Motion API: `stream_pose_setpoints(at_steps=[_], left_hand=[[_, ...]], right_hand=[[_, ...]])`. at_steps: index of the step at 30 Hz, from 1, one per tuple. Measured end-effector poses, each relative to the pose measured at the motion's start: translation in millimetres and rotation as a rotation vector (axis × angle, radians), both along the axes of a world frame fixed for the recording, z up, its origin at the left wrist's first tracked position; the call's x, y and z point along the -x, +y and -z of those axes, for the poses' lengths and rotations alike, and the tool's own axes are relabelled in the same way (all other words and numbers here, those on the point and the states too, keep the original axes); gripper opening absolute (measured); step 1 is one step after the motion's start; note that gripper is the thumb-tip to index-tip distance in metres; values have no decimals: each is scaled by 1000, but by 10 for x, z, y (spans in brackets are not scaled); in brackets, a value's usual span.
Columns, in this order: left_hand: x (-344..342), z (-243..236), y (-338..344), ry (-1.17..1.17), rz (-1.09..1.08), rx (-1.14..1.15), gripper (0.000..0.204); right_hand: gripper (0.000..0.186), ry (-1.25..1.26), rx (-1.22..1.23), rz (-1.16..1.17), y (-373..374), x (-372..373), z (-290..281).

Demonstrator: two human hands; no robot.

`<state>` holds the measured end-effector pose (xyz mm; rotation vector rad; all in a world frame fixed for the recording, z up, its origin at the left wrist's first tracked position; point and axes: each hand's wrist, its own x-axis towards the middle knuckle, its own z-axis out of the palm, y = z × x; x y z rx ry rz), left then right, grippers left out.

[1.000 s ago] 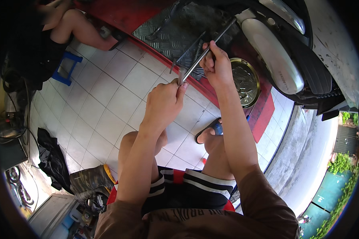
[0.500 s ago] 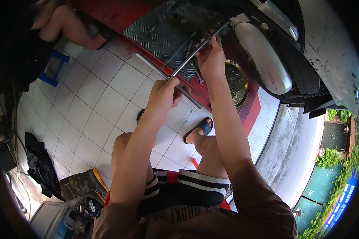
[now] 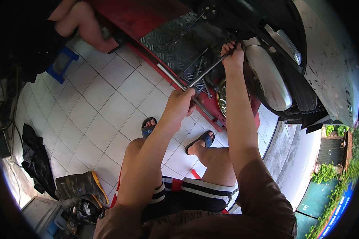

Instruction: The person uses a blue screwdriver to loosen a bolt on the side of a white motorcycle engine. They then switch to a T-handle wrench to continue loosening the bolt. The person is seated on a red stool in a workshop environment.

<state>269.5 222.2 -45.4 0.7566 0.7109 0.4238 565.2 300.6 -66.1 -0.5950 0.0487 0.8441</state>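
My left hand (image 3: 180, 105) is closed round the crossbar of a steel T-handle wrench (image 3: 206, 73), where the bar meets the shaft. The long shaft slants up and right toward the underside of a motorbike (image 3: 269, 77), beside its silver cover. At the far end of that shaft, the fingers of my right hand (image 3: 233, 59) are curled close around it. What the tip touches is hidden by these fingers and the dark parts. Beneath my right forearm, partly covered, sits a round gold-rimmed pan (image 3: 221, 98).
A red lift platform (image 3: 153, 59) with a tread-plate top carries loose spanners (image 3: 208, 91). Someone sits at the upper left near a blue stool (image 3: 62, 65). Black cloth (image 3: 36, 159) and a camouflage boot (image 3: 77, 186) lie on the tiled floor (image 3: 103, 97).
My right hand has slid farther up the shaft to its far end, beside the motorbike. My left hand still grips the crossbar. The whole view has shifted slightly.
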Motion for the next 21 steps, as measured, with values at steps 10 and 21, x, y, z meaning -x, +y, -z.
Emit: stream_pose_setpoints(at_steps=[10, 21], left_hand=[[69, 56, 27, 44, -53, -10, 32], [133, 163, 51, -86, -41, -17, 27]], right_hand=[[36, 72, -123, -62, 64, -192, 179], [15, 30, -121, 86, -354, 11, 25]])
